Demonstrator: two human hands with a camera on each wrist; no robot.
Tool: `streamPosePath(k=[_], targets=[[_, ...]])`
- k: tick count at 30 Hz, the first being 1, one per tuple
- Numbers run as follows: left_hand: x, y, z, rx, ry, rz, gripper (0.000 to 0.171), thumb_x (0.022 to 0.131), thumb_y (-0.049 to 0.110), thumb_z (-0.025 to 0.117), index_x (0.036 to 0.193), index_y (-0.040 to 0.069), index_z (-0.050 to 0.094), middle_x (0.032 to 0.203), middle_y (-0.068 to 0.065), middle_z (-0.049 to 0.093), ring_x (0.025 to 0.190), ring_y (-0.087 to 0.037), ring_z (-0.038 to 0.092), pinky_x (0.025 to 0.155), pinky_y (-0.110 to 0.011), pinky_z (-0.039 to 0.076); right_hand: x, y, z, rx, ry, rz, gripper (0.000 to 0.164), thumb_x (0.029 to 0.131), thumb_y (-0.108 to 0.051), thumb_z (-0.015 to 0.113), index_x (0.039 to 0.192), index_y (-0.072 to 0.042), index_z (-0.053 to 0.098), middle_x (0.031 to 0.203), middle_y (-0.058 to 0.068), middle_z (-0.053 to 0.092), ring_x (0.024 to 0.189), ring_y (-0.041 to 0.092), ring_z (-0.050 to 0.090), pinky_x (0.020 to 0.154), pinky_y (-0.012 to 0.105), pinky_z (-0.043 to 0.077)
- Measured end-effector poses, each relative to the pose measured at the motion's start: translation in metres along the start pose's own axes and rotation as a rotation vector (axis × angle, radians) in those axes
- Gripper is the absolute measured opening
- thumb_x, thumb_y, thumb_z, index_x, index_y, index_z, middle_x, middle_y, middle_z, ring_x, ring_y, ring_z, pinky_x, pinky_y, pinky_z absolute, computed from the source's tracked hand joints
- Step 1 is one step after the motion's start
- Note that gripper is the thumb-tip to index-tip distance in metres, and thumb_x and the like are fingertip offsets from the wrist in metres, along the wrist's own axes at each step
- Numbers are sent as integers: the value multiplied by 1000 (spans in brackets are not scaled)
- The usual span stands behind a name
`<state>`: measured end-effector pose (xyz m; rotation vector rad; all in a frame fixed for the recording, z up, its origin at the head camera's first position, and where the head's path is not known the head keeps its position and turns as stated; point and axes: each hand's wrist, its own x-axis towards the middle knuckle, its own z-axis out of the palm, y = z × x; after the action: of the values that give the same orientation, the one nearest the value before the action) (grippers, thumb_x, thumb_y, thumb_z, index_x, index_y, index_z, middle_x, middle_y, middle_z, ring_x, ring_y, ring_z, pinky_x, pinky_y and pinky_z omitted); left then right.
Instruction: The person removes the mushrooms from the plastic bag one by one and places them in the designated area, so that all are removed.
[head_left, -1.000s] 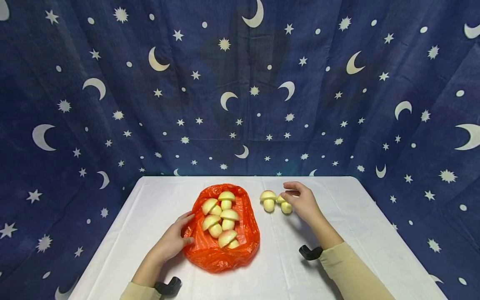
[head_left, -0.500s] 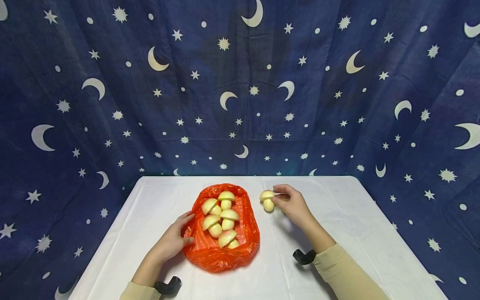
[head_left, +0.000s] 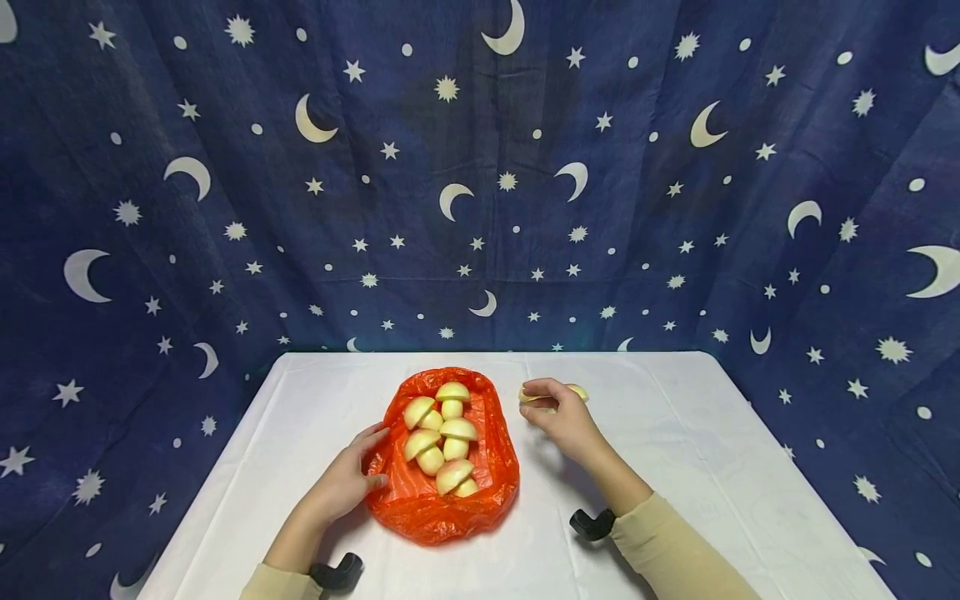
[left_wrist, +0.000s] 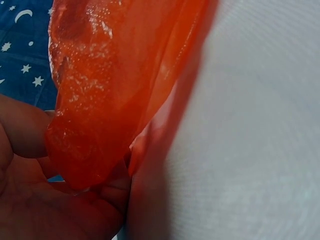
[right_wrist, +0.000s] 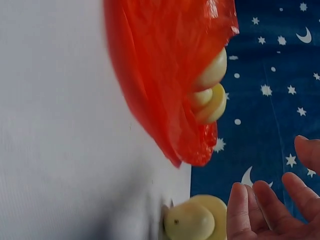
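Note:
A red plastic bag [head_left: 504,479] lies spread on the table with its mouth up. Inside it are several pale yellow toy mushrooms [head_left: 457,429] with rounded caps. My left hand [head_left: 341,483] holds the bag's left rim, whose red film passes between thumb and fingers in the left wrist view [left_wrist: 95,125]. To the right of the bag, my right hand [head_left: 564,421] is over a mushroom [head_left: 524,397], fingers and thumb apart around it. In the right wrist view those fingers look loosely extended beside a mushroom [right_wrist: 192,222]. Behind the hand another mushroom [head_left: 577,390] shows only its cap.
A white cloth covers the table [head_left: 660,400]. A dark blue curtain [head_left: 480,208] with moons and stars hangs behind and at both sides. Black wrist-worn pieces [head_left: 592,525] jut from both wrists.
My right hand has moved left, from the right-hand loose mushroom to the one nearer the bag. The left hand and the bag stay where they were.

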<state>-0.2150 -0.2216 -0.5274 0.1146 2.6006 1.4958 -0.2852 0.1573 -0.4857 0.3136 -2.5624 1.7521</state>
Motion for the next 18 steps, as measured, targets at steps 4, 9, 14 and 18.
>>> streamPosePath(k=[4, 9, 14, 18], targets=[[0, 1, 0, -3, -1, -7, 80, 86, -10, 73, 161, 1, 47, 176, -19, 30, 164, -51, 22, 131, -70, 17, -3, -1, 8, 16, -16, -13, 39, 93, -10, 81, 130, -3, 71, 133, 24, 72, 115, 32, 74, 89, 26, 63], [0, 2, 0, -2, -1, -11, 80, 86, -9, 74, 161, 1, 47, 176, -19, 31, 164, -52, 22, 130, -71, 17, -5, 0, 20, 37, -50, -18, 39, 94, -7, 79, 131, -2, 70, 134, 24, 71, 115, 34, 74, 93, 33, 64], [0, 1, 0, 4, -1, -16, 80, 86, -8, 74, 161, 2, 47, 176, -19, 31, 164, -51, 22, 130, -71, 17, -10, 3, 33, 28, -94, -7, 39, 94, -8, 78, 132, -3, 70, 134, 23, 71, 115, 32, 74, 91, 37, 66], [0, 2, 0, 7, -2, -15, 80, 86, -7, 75, 161, 3, 48, 176, -19, 31, 164, -52, 22, 130, -71, 17, -14, 4, 42, 46, -133, -14, 41, 94, -10, 79, 133, 0, 68, 135, 25, 70, 116, 35, 73, 88, 35, 66]])
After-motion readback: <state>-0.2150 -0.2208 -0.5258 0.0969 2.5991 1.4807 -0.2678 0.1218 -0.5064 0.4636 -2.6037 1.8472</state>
